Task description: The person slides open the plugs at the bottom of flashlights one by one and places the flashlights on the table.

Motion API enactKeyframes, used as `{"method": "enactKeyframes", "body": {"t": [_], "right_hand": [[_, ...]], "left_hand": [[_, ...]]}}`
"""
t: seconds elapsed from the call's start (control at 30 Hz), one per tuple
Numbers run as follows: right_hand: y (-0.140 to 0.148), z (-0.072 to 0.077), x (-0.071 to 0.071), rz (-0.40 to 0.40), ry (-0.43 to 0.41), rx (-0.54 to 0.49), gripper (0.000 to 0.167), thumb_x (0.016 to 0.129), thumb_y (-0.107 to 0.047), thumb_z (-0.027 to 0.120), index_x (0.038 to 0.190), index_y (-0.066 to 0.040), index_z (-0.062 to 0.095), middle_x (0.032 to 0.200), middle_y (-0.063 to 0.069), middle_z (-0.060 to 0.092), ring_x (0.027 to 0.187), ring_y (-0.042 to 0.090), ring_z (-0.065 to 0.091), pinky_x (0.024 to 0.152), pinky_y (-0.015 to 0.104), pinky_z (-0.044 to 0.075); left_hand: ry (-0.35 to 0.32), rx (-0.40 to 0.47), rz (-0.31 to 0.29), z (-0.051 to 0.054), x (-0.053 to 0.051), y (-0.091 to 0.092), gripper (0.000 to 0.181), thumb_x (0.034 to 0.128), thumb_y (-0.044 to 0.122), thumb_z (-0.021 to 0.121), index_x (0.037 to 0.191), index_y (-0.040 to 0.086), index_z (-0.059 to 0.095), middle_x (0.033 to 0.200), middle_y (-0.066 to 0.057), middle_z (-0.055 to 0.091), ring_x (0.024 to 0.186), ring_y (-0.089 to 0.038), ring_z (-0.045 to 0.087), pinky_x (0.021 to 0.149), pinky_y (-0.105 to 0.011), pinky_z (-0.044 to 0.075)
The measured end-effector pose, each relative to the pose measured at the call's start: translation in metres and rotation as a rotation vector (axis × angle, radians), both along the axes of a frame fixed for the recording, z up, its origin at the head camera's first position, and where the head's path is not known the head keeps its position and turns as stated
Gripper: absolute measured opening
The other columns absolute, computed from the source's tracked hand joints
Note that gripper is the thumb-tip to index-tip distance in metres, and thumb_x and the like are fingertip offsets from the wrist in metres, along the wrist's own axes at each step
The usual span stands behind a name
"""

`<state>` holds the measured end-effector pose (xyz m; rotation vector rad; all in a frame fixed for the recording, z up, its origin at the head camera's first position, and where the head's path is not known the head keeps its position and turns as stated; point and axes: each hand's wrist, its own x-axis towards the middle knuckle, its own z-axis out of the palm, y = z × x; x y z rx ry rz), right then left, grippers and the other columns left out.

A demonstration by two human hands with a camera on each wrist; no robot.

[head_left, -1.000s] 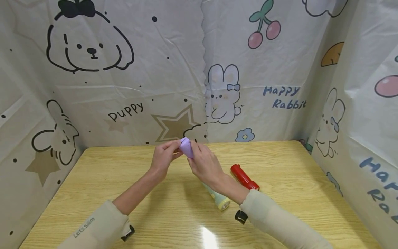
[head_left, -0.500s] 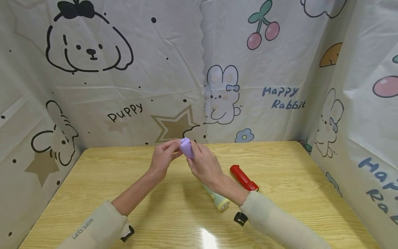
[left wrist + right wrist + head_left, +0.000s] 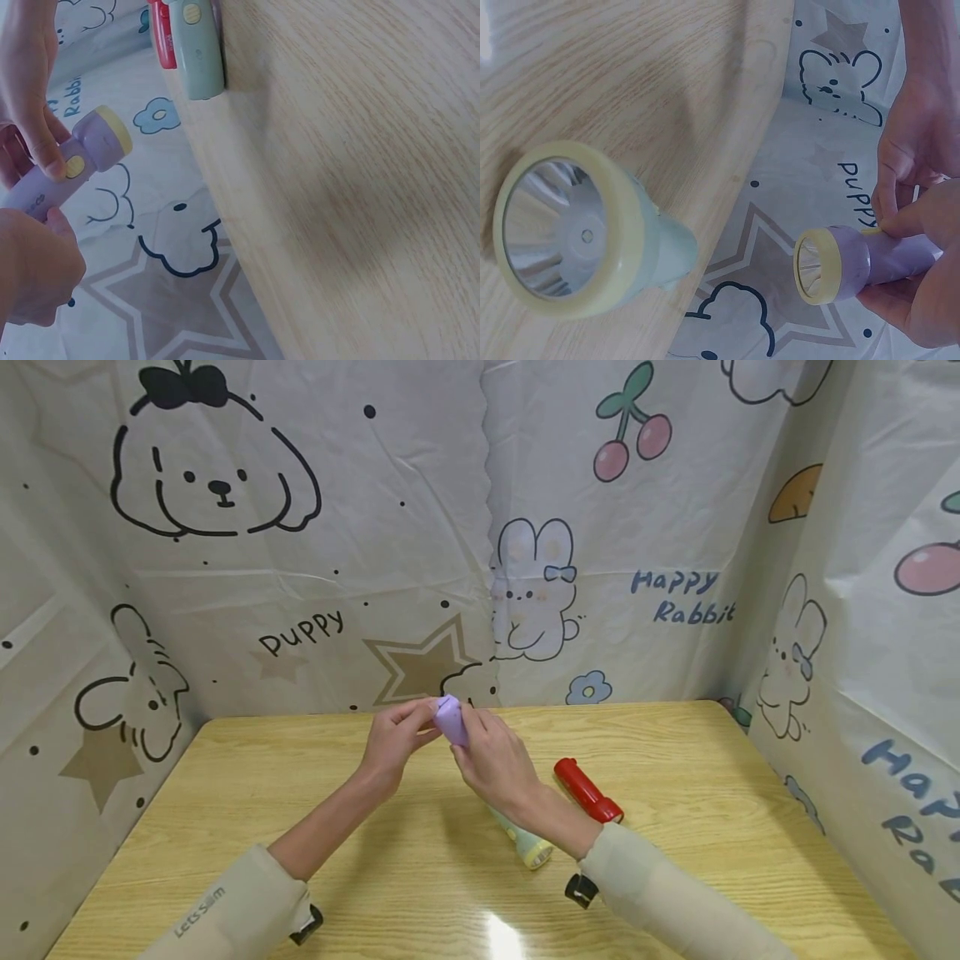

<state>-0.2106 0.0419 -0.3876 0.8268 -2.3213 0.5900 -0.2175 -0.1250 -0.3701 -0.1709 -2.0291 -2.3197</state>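
A mint-green plastic flashlight [image 3: 528, 845] was half covered by the right forearm [image 3: 558, 818] on the pale wooden desk [image 3: 300, 827]; just beyond, nearer the right edge, lay a red plastic flashlight [image 3: 588, 790]—both perhaps set aside for room. Towards the far edge, a lilac plastic flashlight [image 3: 451, 723] was held aloft—gripped by the right hand [image 3: 497, 764], thumb at its yellow button [image 3: 75, 166], presumably for control, and pinched by the left hand [image 3: 392, 745], wrists angled inward.

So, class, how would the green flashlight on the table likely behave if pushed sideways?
The green flashlight would probably roll, since its barrel looks round. Its wider yellow-rimmed head may make it swerve. Its smooth surface could feel slippery.
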Motion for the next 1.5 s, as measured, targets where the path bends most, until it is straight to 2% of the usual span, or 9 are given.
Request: {"method": "enactKeyframes", "body": {"t": [0.17, 0.57, 1.13, 1.5], "right_hand": [[0.0005, -0.0027, -0.0005, 0.007, -0.008, -0.004, 0.048, 0.083, -0.007, 0.08, 0.123, 0.006, 0.056, 0.104, 0.018, 0.066, 0.089, 0.028, 0.067, 0.073, 0.037, 0.06], [0.0003, -0.0012, -0.0005, 0.001, -0.002, 0.01, 0.048, 0.084, -0.007, 0.08, 0.124, 0.005, 0.057, 0.105, 0.017, 0.067, 0.09, 0.028, 0.067, 0.074, 0.038, 0.06], [0.0018, 0.0011, -0.001, 0.0, -0.007, 0.028, 0.043, 0.083, -0.008, 0.081, 0.118, 0.002, 0.059, 0.101, 0.015, 0.069, 0.085, 0.027, 0.068, 0.07, 0.037, 0.06], [0.002, 0.0019, -0.0008, 0.005, -0.021, 0.032, 0.042, 0.083, -0.008, 0.081, 0.117, 0.002, 0.059, 0.102, 0.015, 0.069, 0.085, 0.028, 0.068, 0.07, 0.038, 0.06]], "left_hand": [[-0.018, 0.013, -0.004, -0.0023, 0.0004, -0.0002, 0.031, 0.1008, 0.008, 0.056, 0.122, -0.014, 0.062, 0.113, -0.015, 0.064, 0.093, -0.017, 0.066, 0.091, -0.034, 0.054], [-0.047, -0.012, 0.002, -0.0001, 0.0002, 0.0003, 0.033, 0.1012, 0.01, 0.055, 0.124, -0.012, 0.061, 0.117, -0.018, 0.061, 0.094, -0.018, 0.065, 0.093, -0.034, 0.053], [-0.165, 0.038, -0.02, 0.002, -0.0036, 0.0, 0.034, 0.1006, 0.011, 0.054, 0.126, -0.011, 0.058, 0.118, -0.013, 0.058, 0.093, -0.015, 0.064, 0.094, -0.033, 0.053], [-0.163, 0.054, -0.022, -0.0003, -0.0052, -0.0009, 0.028, 0.0999, 0.012, 0.056, 0.118, -0.009, 0.06, 0.11, -0.01, 0.061, 0.09, -0.015, 0.064, 0.094, -0.034, 0.053]]}}
